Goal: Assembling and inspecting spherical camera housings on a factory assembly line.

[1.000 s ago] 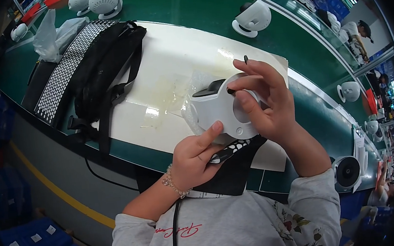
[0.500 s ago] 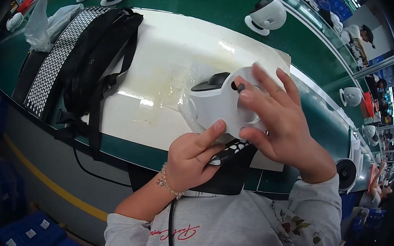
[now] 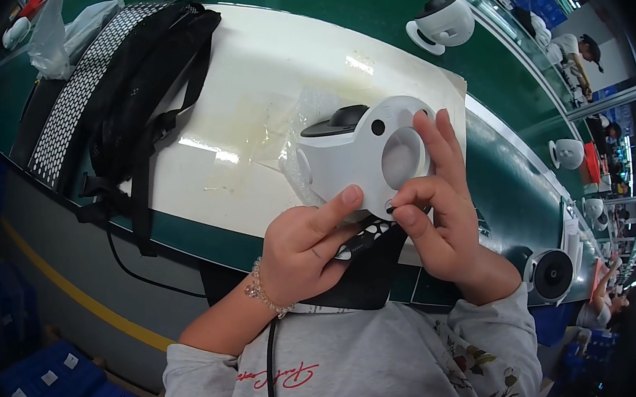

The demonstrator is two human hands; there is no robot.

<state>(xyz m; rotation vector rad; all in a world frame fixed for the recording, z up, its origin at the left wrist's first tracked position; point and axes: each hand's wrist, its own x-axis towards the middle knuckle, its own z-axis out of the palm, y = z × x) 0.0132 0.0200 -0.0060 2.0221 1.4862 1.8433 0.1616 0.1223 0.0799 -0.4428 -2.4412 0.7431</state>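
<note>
A white rounded device (image 3: 356, 160) with a ring-shaped end and a black round part (image 3: 337, 120) on its far left side is tilted over the worktable. My left hand (image 3: 304, 249) grips its near edge, one finger lying along the white shell. Between the thumb and index finger of my right hand (image 3: 442, 217) is a small black piece (image 3: 390, 209), held against the shell's near corner; its exact shape is too small to make out. A black round spot (image 3: 378, 127) shows on the shell's far side, beside the ring. Clear bubble wrap (image 3: 302, 116) lies behind the device.
A black backpack-like bag with a white honeycomb panel (image 3: 75, 103) lies at left on the green table. Under the device is a white sheet (image 3: 237, 76). Similar white devices (image 3: 448, 21) stand behind and at right. Blue bins (image 3: 53, 385) sit at lower left.
My right hand has moved from the far side of the ring down to the near corner, its thumb and index finger now pinched there. The far black spot and ring are now uncovered.
</note>
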